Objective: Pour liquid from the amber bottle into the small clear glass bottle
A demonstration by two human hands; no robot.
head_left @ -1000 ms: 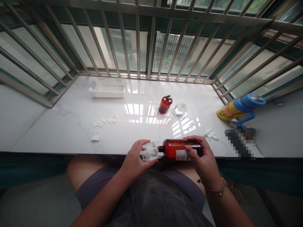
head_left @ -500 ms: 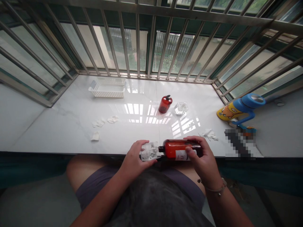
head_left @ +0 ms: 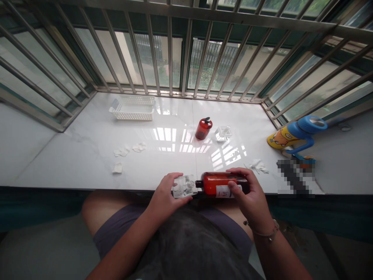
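Note:
My left hand is closed around a small clear glass bottle at the front edge of the counter. Its neck end faces right. My right hand grips a large reddish-brown bottle that lies tilted nearly level, a white label on its near side. The dark threaded mouth of this bottle points left, right at the opening of the glass one; whether they touch I cannot tell. Farther back stand a smaller reddish-brown bottle with a black pump top and a clear square glass container.
A white perforated basket sits at the back left. Crumpled white tissues lie on the glossy white counter, with another tissue to the right. A blue and yellow water bottle stands far right. Metal bars line the window.
Both hands stay almost where they were. The glass bottle has tilted or turned very slightly in my left hand; the large bottle is held in nearly the same position.

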